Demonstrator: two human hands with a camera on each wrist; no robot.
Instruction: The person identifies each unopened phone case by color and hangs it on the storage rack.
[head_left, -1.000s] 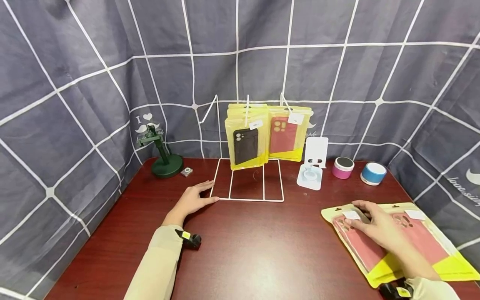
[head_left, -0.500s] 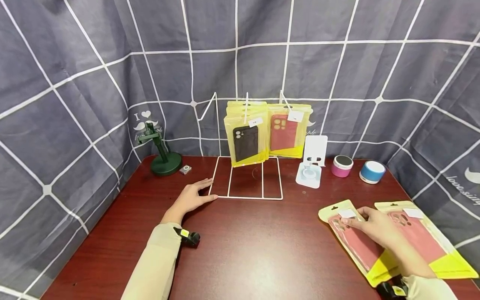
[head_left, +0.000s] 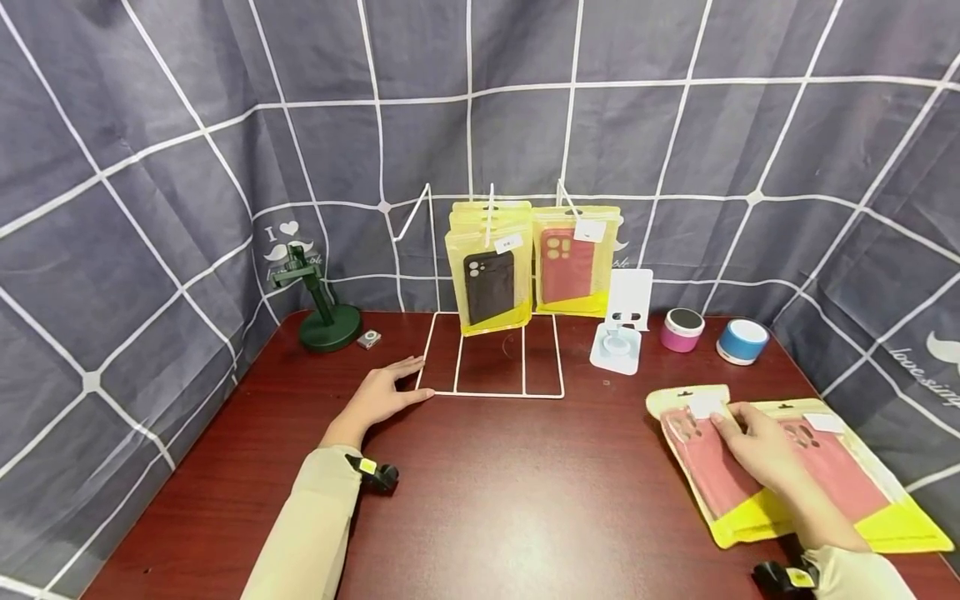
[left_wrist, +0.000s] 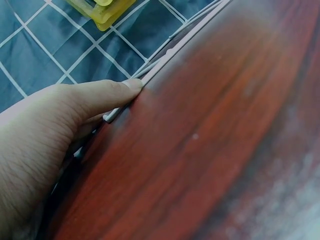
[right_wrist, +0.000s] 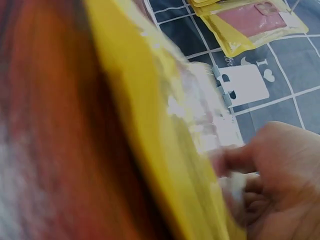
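Observation:
My right hand (head_left: 772,457) pinches the upper right edge of a packaged red phone case (head_left: 712,471), its top tilted up off the table. Blurred in the right wrist view, the same yellow-and-clear pouch (right_wrist: 150,115) runs past the thumb. Another packaged red phone case (head_left: 847,479) lies under and beside the right forearm. My left hand (head_left: 378,396) rests at the front left corner of a white wire display rack (head_left: 498,395), fingers extended, thumb on the front wire. Hanging from the rack's hooks are packaged black phone cases (head_left: 491,287) and packaged red phone cases (head_left: 567,265).
A white folding phone stand (head_left: 630,296), a pink speaker (head_left: 682,332) and a blue speaker (head_left: 742,342) stand at the back right. At back left are a dark green stand (head_left: 330,327) and a small silver clip device (head_left: 368,339). The rack's left hook (head_left: 411,217) is bare.
My right hand has picked up the front edge of the left red-case pouch and swung its top upward, away from the other pouch. The left hand stays at the rack corner.

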